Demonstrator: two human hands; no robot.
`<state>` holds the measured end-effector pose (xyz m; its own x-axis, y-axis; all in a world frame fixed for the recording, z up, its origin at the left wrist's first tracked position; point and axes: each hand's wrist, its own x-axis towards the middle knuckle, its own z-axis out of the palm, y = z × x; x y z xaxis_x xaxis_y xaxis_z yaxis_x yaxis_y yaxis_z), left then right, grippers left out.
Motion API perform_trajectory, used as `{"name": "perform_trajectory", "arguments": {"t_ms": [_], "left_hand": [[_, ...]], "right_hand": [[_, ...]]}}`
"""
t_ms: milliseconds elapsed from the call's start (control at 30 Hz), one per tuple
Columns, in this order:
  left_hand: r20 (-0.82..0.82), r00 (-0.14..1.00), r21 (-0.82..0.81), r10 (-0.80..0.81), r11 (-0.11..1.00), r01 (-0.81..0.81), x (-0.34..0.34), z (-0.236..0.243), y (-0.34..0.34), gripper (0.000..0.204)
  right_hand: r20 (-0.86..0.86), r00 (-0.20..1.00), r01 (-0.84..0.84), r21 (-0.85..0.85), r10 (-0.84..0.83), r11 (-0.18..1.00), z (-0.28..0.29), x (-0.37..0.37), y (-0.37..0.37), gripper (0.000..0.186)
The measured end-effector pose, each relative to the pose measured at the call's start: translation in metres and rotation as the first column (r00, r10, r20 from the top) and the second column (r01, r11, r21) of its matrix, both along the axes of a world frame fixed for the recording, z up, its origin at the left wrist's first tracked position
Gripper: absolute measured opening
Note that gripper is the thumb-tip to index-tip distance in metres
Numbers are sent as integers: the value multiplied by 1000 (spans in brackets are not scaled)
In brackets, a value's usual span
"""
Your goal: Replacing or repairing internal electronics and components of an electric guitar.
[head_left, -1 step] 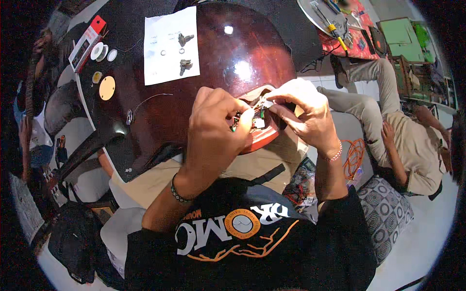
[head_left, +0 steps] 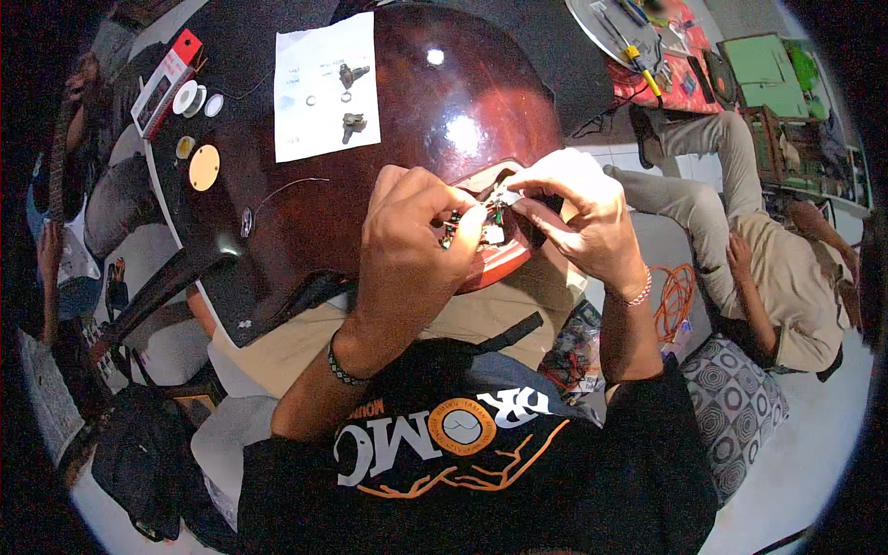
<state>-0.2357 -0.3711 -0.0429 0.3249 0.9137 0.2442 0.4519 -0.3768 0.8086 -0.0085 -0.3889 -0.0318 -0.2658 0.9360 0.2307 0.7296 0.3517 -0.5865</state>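
Observation:
A glossy dark red guitar body (head_left: pixel 407 102) lies across my lap, back side up. Thin wires (head_left: pixel 500 196) and small electronic parts (head_left: pixel 490 231) show in an open cavity by its near right edge. My left hand (head_left: pixel 407 231) is closed at the cavity's left side, its thumb and fingertips pinching thin wires. From the right, my right hand (head_left: pixel 587 213) pinches a wire end between thumb and forefinger. The two sets of fingertips almost meet above the cavity, and the exact grip points are partly hidden.
A white paper sheet (head_left: pixel 324 129) with two dark pots and rings rests on the guitar. To the left are a solder wire spool (head_left: pixel 190 97), a round cream cover plate (head_left: pixel 204 168) and a red-and-black box (head_left: pixel 166 83). Another person (head_left: pixel 777 277) sits at the right.

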Motion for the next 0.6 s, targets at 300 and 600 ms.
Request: {"name": "perform_trajectory", "arguments": {"t_ms": [300,600], "left_hand": [[64,998,-19,13,1000,-12,9,-5,-5,11],[-173,983,207,61,978,-25,4,-12,-15,20]], "right_hand": [[85,996,-48,106,39,993,-2,-4,3,22],[82,997,-16,136,5,991,-7,-8,6,21]]}}
